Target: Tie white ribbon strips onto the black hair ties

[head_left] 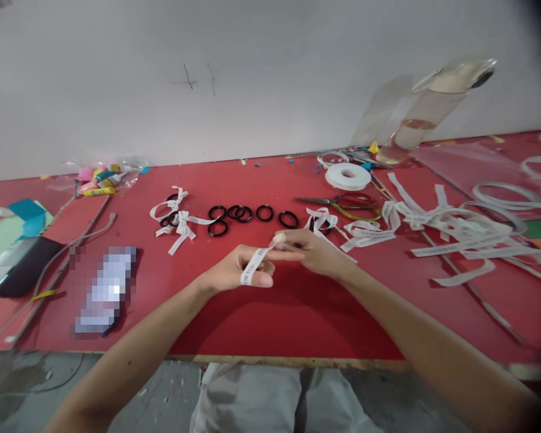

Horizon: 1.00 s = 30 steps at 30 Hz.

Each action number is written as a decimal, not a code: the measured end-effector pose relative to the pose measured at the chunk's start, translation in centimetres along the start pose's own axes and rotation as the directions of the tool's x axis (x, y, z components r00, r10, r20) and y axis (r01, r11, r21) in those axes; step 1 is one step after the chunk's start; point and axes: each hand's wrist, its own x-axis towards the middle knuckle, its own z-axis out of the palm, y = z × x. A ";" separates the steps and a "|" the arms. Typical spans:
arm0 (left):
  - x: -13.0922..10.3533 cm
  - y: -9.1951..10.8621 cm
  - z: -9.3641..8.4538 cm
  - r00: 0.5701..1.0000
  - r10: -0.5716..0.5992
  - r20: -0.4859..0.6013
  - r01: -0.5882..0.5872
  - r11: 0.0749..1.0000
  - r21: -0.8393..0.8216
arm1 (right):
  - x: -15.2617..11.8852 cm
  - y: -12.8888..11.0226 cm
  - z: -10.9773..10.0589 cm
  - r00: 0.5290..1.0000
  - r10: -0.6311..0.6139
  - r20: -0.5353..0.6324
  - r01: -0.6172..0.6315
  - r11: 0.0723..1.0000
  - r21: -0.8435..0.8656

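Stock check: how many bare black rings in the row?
6 bare black rings: five in the row beyond the hands, one just in front. More under bows at left, partly hidden.

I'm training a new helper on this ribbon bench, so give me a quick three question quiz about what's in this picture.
1. True or false: the left hand has a printed white ribbon strip draped over its fingers.
2. What lies between the roll of white ribbon and the right hand? A) scissors B) a stapler C) a ruler
3. What colour are the loose rings lined up on the red table beyond the hands?

Key:
1. True.
2. A, the scissors.
3. Black.
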 end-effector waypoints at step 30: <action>1.1 0.2 -1.0 0.846 0.011 -0.533 0.393 0.664 0.636 | -0.5 -1.3 4.0 0.943 -0.332 0.014 0.325 0.915 -0.239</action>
